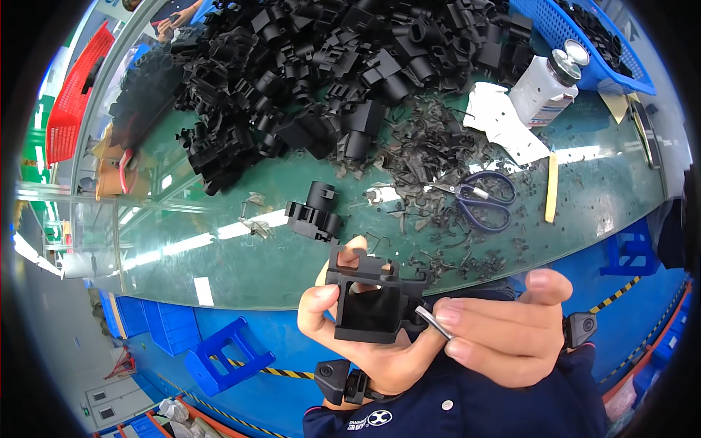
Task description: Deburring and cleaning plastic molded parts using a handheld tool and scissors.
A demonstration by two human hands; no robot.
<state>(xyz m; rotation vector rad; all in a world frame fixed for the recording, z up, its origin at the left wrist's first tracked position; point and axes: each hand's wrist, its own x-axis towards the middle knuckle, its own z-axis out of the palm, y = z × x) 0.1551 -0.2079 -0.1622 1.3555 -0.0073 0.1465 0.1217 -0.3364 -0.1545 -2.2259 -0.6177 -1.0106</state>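
Observation:
A black moulded plastic housing [369,310] with a square opening sits in my left hand [394,365], its fingers and thumb wrapped round the part's left side and underneath. My right hand [504,328] pinches a thin, silvery metal blade-like tool [432,323]. The tool's tip is close to the housing's right edge; whether it touches I cannot tell. Just beyond my left hand, another black plastic part [316,212] with round barrels lies on the green tabletop [219,270]. Scissors with dark blue handles [485,198] rest among black plastic scraps [431,150].
A large heap of black plastic parts [292,80] covers the table's far side. At the far right stand a white pump bottle [544,91], a white cloth [504,124] and a blue basket [606,55]. A yellow strip [551,188] lies nearby. Blue stools [228,354] stand on the floor.

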